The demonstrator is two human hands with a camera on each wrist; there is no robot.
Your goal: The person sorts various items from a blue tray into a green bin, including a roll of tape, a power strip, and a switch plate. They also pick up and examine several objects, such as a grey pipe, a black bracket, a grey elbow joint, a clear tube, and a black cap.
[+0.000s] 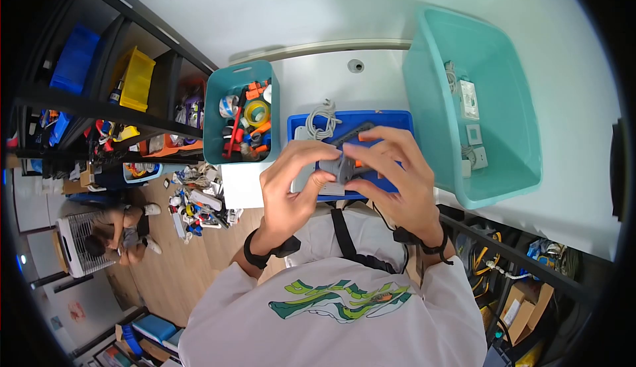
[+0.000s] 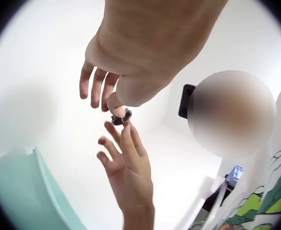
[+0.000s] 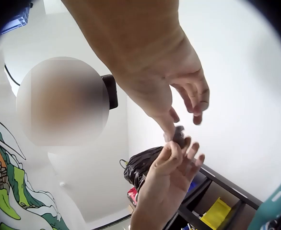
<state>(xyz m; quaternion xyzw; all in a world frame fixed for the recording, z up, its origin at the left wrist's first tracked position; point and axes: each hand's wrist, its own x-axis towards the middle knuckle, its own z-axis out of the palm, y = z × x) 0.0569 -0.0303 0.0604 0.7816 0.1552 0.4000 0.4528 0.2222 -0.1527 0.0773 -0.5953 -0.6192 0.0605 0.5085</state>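
Observation:
Between both hands, above the blue tray [image 1: 405,120], is a small dark grey plastic part [image 1: 343,170] with a rounded body; its exact kind is not clear. My left hand [image 1: 286,185] pinches it from the left with thumb and fingers. From the other side my right hand [image 1: 405,173] pinches it too, fingertips right at its edge. In the left wrist view the grey part [image 2: 121,116] shows between the two thumbs' ends. A coiled grey cable [image 1: 322,120] lies in the tray, beside a pale flat piece [image 1: 299,135]. A dark grey bar-like piece [image 1: 354,132] lies behind the fingers.
A teal bin [image 1: 215,112] of tapes and orange parts stands left of the tray. On the right is a larger teal tub [image 1: 430,102] holding white boxes and cables. Shelves [image 1: 99,108] rise at far left; a person [image 1: 116,231] sits near a pile on the floor.

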